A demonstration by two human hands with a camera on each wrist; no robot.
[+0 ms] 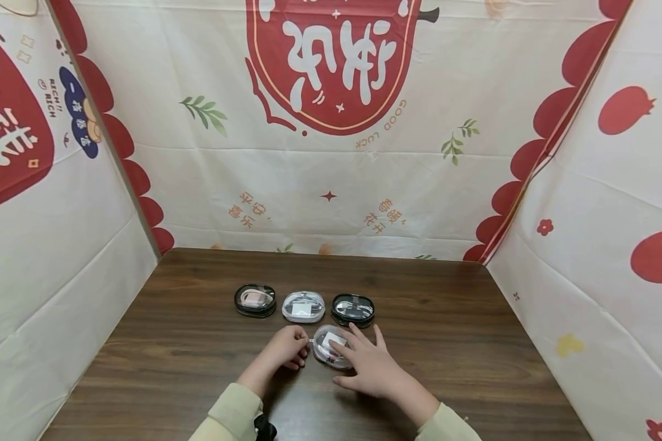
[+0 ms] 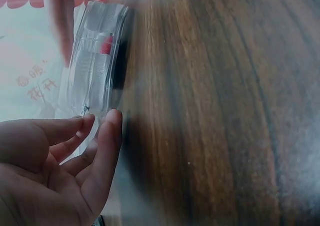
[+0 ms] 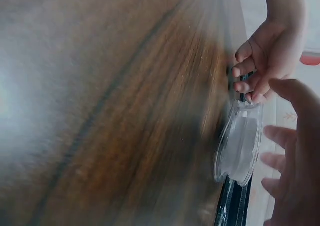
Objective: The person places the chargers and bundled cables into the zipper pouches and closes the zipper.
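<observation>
A clear oval zip case with a white item inside lies on the brown table in front of the person. At its left end my left hand pinches the small zipper pull with thumb and fingertips. In the left wrist view those fingers meet at the end of the transparent case, where something red shows inside. My right hand spreads its fingers over the case's right side. In the right wrist view its fingers stand alongside the case without curling round it; whether they touch it is unclear.
Behind the clear case stand three similar cases in a row: a black-rimmed one at left, a white-rimmed one in the middle and another black-rimmed one at right. Printed cloth walls enclose the wooden table at back and sides.
</observation>
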